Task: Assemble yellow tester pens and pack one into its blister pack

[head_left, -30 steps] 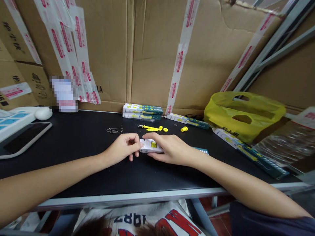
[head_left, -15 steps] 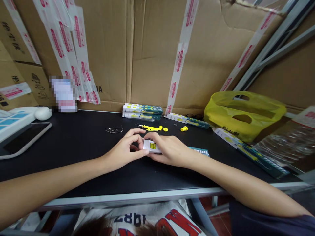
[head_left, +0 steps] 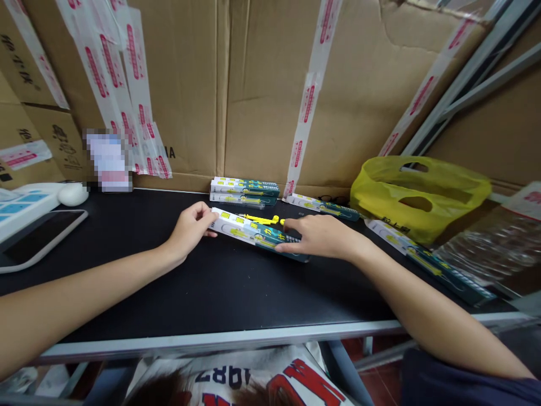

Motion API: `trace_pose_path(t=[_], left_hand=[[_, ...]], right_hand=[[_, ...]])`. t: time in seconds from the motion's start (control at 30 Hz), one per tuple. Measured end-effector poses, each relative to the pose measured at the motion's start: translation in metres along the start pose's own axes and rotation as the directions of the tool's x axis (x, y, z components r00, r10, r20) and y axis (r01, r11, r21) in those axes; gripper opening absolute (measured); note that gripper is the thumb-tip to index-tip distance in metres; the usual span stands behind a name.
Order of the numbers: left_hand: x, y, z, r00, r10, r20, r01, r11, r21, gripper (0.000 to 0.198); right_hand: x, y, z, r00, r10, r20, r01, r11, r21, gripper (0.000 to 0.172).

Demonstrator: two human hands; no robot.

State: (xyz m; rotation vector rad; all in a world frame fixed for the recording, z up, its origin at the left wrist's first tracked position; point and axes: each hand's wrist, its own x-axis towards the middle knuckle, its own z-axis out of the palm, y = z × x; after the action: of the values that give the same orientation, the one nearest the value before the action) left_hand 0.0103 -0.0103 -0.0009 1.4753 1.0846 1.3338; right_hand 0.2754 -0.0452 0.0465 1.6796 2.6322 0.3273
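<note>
A long, slim white-and-green cardboard carton lies slantwise at the centre of the frame, in both hands. The left hand pinches its white end between thumb and fingertips; the right hand grips the green end, thumb along the front and fingers over the top. The work on this carton seems unfinished: it stands in full boxed shape, but neither hand has let go. The fingers cover both ends, so whether the flaps are closed cannot be told, nor what is inside. Slender, glossy yellow plastic parts lie loose just behind it, outside any box.

Similar printed cartons appear finished with or untouched; which, the view does not show. A neat stack of white-and-green cartons sits at upper centre, straight-edged and smooth. Another single carton slants at the right of the frame, near a thin, crumpled yellow plastic bag. The matt black desk has a pale metallic edge; behind rises ribbed brown cardboard striped with shiny tape.
</note>
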Motion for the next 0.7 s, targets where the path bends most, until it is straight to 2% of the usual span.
trace_pose_path(t=[0.1, 0.2, 0.27, 0.33, 0.43, 0.53, 0.6, 0.67, 0.7], left_hand=[[0.005, -0.002, -0.004, 0.998, -0.012, -0.062, 0.012, 1.0, -0.005, 0.025], [0.007, -0.002, -0.005, 0.997, -0.008, -0.081, 0.007, 1.0, -0.013, 0.023], [0.006, -0.002, -0.005, 0.996, -0.005, -0.092, 0.003, 1.0, -0.025, 0.023], [0.006, -0.002, -0.006, 0.993, -0.002, -0.116, -0.004, 0.999, -0.054, 0.023], [0.008, -0.003, -0.01, 0.988, 0.021, -0.15, -0.038, 0.993, -0.112, 0.024], [0.015, -0.006, -0.015, 0.976, 0.085, -0.202, -0.116, 0.983, -0.146, 0.024], [0.022, -0.008, -0.019, 0.954, 0.129, -0.27, -0.171, 0.975, -0.139, 0.023], [0.029, -0.012, -0.023, 0.943, 0.127, -0.307, -0.176, 0.975, -0.136, 0.021], [0.033, -0.013, -0.024, 0.938, 0.106, -0.33, -0.162, 0.976, -0.146, 0.02]], right_hand=[[0.002, 0.007, 0.002, 0.985, 0.03, 0.173, -0.048, 0.993, 0.104, 0.065], [0.004, 0.011, 0.004, 0.937, 0.056, 0.344, -0.159, 0.947, 0.279, 0.056], [0.007, 0.014, 0.009, 0.922, 0.034, 0.386, -0.204, 0.89, 0.408, 0.05], [0.012, 0.017, 0.017, 0.931, 0.001, 0.366, -0.22, 0.801, 0.557, 0.046], [0.021, 0.017, 0.03, 0.951, 0.011, 0.31, -0.253, 0.602, 0.757, 0.047], [0.029, 0.012, 0.041, 0.963, 0.073, 0.261, -0.269, 0.376, 0.887, 0.048], [0.032, 0.007, 0.046, 0.968, 0.144, 0.206, -0.238, 0.262, 0.935, 0.048], [0.033, 0.001, 0.05, 0.974, 0.191, 0.12, -0.162, 0.221, 0.962, 0.046], [0.033, -0.001, 0.051, 0.979, 0.193, 0.063, -0.109, 0.239, 0.965, 0.045]])
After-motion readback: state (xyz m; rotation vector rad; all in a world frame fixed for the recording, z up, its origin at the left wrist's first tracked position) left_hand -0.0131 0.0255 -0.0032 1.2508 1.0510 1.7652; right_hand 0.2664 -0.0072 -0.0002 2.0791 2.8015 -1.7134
